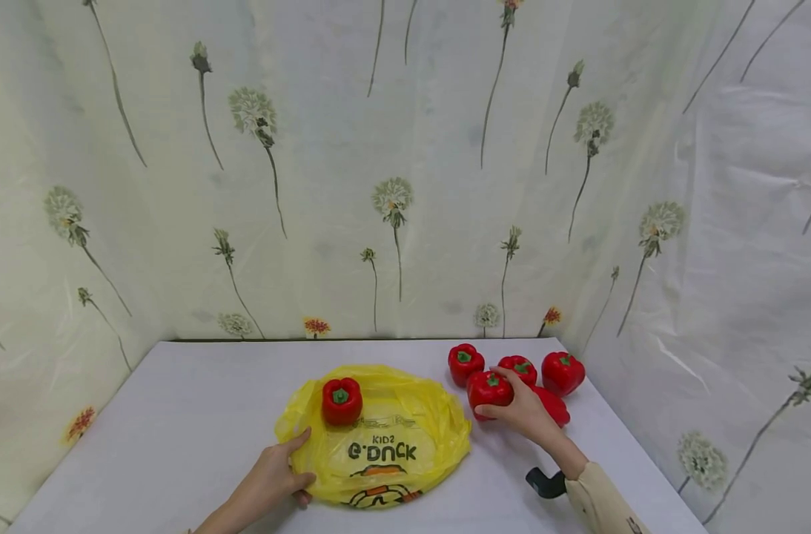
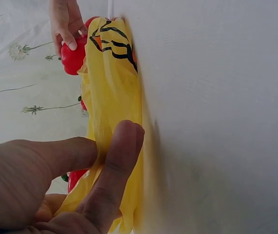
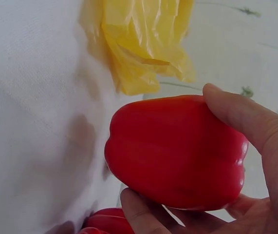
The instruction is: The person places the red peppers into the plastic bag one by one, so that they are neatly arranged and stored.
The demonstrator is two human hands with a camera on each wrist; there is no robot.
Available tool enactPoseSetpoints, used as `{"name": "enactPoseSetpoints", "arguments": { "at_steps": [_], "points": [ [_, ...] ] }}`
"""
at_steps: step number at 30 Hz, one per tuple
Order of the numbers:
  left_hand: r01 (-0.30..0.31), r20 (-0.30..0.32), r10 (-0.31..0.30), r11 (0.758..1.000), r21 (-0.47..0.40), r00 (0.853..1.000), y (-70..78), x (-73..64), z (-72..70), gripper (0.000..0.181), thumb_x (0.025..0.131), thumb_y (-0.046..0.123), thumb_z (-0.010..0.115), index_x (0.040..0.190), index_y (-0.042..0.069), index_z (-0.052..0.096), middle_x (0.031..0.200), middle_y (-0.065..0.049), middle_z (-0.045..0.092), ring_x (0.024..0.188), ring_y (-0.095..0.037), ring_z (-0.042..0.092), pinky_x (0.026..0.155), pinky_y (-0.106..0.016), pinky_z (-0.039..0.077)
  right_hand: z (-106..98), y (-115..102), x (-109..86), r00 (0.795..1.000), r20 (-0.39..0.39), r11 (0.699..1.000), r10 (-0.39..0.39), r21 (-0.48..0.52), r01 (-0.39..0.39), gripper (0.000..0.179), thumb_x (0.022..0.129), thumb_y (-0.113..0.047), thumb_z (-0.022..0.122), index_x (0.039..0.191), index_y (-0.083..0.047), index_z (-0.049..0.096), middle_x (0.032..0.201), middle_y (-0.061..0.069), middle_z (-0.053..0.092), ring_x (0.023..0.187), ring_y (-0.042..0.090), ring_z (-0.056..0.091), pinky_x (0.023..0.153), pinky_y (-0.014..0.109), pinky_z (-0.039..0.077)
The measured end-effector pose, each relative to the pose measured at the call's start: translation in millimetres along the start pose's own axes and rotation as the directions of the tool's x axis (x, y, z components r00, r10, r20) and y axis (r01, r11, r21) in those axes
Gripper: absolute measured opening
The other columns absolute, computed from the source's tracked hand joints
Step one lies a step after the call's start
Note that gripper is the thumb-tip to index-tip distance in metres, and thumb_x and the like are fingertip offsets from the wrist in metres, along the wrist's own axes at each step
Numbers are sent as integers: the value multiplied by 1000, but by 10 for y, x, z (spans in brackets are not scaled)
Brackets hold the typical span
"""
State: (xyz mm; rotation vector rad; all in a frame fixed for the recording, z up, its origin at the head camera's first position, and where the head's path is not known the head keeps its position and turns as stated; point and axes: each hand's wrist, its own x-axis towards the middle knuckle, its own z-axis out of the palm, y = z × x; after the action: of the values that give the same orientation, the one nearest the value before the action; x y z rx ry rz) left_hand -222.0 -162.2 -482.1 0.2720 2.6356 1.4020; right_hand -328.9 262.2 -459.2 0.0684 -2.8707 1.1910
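Left hand (image 1: 275,476) lies nearest, low in the head view; its thumb and fingers pinch the near-left rim of a yellow bag (image 1: 448,437); film looks limp, featherlight, easily torn, so a gathered fold of rim should hold better than one taut edge; right hand (image 1: 527,409) has thumb and fingers curled round a red bell pepper (image 1: 484,397), spread only as wide as its body; pepper is just right of the bag, beside other red peppers (image 1: 563,373), and seems held clear of the table (image 1: 172,423); skin glossy, probably slippery; walls look firm, weight likely modest, though real or moulded I cannot tell; thumb opposed to fingers across the lobed sides should suit better than the short green stem (image 1: 493,382); another pepper (image 1: 342,402) sits within the bag's far-left rim.
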Motion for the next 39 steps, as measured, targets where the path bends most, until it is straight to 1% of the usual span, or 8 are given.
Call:
{"name": "enactPoseSetpoints", "arguments": {
  "at_steps": [5, 12, 17, 22, 28, 34, 36, 39],
  "points": [
    [-7, 0, 7, 1000, 3, 1000, -3, 7, 2, 79, 79, 6, 73, 142, -15, 31, 55, -4, 66, 49, -17, 65, 50, -21, 47, -29, -14, 3, 1000, -6, 1000, 1, 29, -1, 95, 69, -42, 84, 146, -19, 34, 146, 20, 38, 131, 44, 36, 84, 51, 56],
    [22, -7, -22, 1000, 10, 1000, -4, 12, 48, 79, 78, 6, 74, 143, -13, 32, 54, -3, 65, 48, -17, 65, 50, -22, 46, -84, -16, 1, 1000, -1, 999, 11, 41, -11, 96, 69, -45, 83, 147, -20, 33, 146, 20, 38, 131, 44, 36, 84, 51, 56],
    [11, -4, -11, 1000, 9, 1000, 5, 31, 68, 77, 80, 7, 72, 143, -13, 32, 54, -3, 65, 48, -16, 65, 48, -22, 46, -108, -35, -26, 1000, 1, 998, 31, 48, -31, 97, 68, -44, 84, 147, -19, 32, 146, 21, 37, 131, 44, 35, 84, 51, 56],
    [17, -6, -17, 1000, -3, 1000, -13, 32, 62, 77, 80, 6, 71, 143, -13, 31, 55, -3, 65, 49, -16, 65, 48, -22, 47, -105, -60, -22, 1000, 13, 998, 16, 56, -17, 99, 67, -47, 84, 147, -19, 32, 146, 20, 37, 131, 43, 36, 83, 49, 56],
    [51, -28, -51, 999, 10, 998, -27, 36, 55, 74, 83, 10, 70, 143, -12, 33, 55, -2, 65, 48, -17, 65, 48, -24, 49, -129, -146, -34, 1000, 12, 998, 19, 61, -19, 95, 69, -43, 83, 146, -20, 33, 147, 20, 37, 132, 43, 36, 84, 49, 56],
    [84, -53, -83, 996, 19, 995, -5, 40, 64, 72, 85, 14, 70, 143, -10, 35, 55, -2, 65, 47, -17, 64, 47, -24, 48, -127, -128, -39, 1000, 16, 998, 19, 67, -20, 95, 68, -43, 84, 146, -21, 34, 147, 20, 37, 132, 43, 36, 84, 49, 56],
    [88, -59, -87, 996, 21, 994, -2, 42, 67, 71, 85, 14, 69, 143, -10, 36, 54, -1, 64, 47, -17, 64, 47, -23, 47, -133, -118, -35, 1000, 14, 997, 18, 72, -19, 95, 68, -42, 85, 146, -21, 35, 147, 19, 37, 132, 43, 37, 84, 49, 56],
    [77, -63, -76, 997, 17, 995, 5, 45, 67, 71, 85, 14, 69, 142, -11, 36, 53, -2, 64, 47, -17, 64, 46, -23, 46, -149, -105, -24, 1000, 8, 998, 6, 70, -6, 95, 68, -43, 84, 146, -21, 34, 146, 20, 38, 131, 43, 37, 84, 49, 56]
  ]
}}
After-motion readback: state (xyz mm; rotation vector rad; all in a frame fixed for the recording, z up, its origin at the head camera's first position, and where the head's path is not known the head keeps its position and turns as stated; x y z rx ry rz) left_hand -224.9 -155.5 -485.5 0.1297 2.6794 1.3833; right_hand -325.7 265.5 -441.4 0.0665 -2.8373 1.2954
